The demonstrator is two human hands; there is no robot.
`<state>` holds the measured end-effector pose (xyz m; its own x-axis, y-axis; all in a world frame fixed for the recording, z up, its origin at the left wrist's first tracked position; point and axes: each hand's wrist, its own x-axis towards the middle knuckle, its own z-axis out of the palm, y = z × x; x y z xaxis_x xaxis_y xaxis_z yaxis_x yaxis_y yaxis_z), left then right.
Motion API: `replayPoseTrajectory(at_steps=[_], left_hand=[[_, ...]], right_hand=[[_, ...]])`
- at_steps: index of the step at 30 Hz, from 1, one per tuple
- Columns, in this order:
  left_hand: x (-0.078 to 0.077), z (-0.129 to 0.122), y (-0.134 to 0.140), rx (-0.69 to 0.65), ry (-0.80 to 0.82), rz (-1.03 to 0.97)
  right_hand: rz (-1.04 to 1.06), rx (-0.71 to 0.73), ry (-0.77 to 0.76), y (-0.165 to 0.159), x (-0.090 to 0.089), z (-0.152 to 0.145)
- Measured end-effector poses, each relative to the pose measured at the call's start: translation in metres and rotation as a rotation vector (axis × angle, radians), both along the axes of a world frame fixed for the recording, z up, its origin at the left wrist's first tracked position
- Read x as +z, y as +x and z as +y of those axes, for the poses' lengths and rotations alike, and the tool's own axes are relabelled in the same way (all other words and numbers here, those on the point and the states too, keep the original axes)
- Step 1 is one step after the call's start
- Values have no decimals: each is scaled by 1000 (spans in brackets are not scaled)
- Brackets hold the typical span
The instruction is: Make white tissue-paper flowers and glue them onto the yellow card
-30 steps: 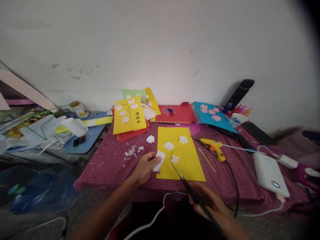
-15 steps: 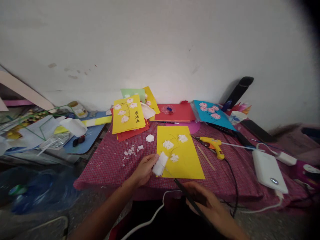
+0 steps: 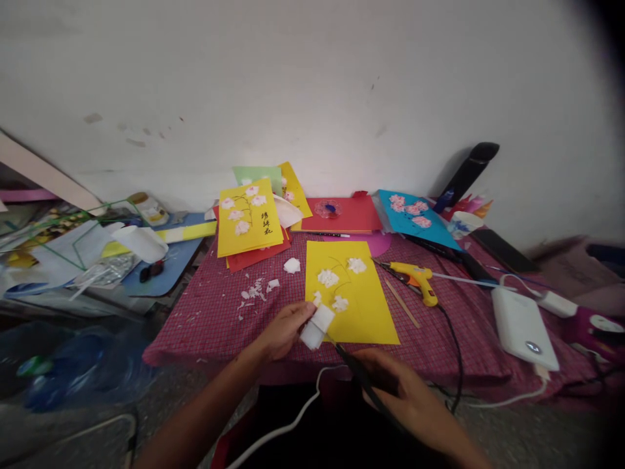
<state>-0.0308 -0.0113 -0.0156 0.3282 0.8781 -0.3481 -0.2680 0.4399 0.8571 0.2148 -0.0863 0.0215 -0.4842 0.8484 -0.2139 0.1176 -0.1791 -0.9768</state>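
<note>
Over the bench's near edge [image 3: 229,356], left hand [image 3: 286,330] slanting in, fingers [image 3: 300,312] clamped on white paper [image 3: 323,318], right hand [image 3: 398,383] gripping a dark tool [image 3: 356,369], room toward the left corner [image 3: 160,350]

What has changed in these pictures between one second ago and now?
The right hand moved the dark tool leftward, its tip now at the white paper in the left hand. Neither hand let go. The yellow sheet and glue gun stayed in place.

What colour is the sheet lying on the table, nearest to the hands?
The sheet is yellow; it shows best in the head view.
</note>
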Motion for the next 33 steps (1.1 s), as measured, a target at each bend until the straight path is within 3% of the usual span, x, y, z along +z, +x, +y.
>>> replayPoseTrajectory(at_steps=[13,26,33], left_hand=[[-4,0,-4,-86,-27,7],[-5,-2,-9,-205,115,107],[-12,-4,-10,-197,160,88]], right_hand=[[-180,-13,179,1,-2,-3],[-702,-44,611,2,-11,-20],[-832,-89,786,0,-17,-24]])
